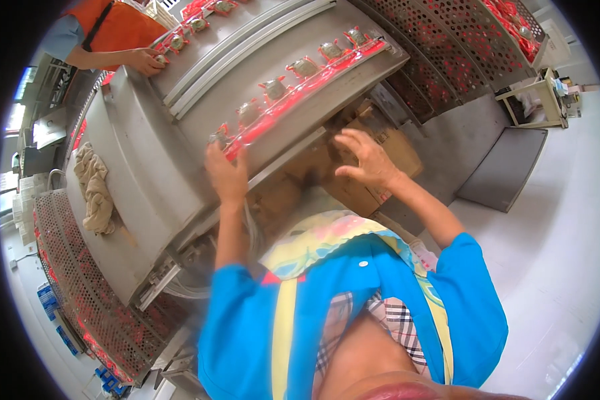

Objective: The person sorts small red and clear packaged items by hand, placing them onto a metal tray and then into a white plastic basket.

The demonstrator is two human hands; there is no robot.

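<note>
My left hand point(227, 172), blurred, is at the near-left end of a row of plastic packets on a steel machine bed point(220, 95). Its fingertips meet the end packet point(220, 136), with the thumb apart beside the red strip; whether they grip it is unclear. Each packet in the row, such as the middle one point(305, 68), has a greenish-grey filling and red ends. The red ends lie along the bed's front edge. My right hand point(367, 159) hangs in the air in front of that edge, holding nothing, its fingers spread.
Across the machine, another person's hand point(147, 61) touches a packet in a second row. Two metal rails point(250, 55) run between the rows. A crumpled cloth point(94, 190) lies on the steel cover. Cardboard boxes point(390, 150) stand below. Perforated baskets point(450, 55) hold red packets.
</note>
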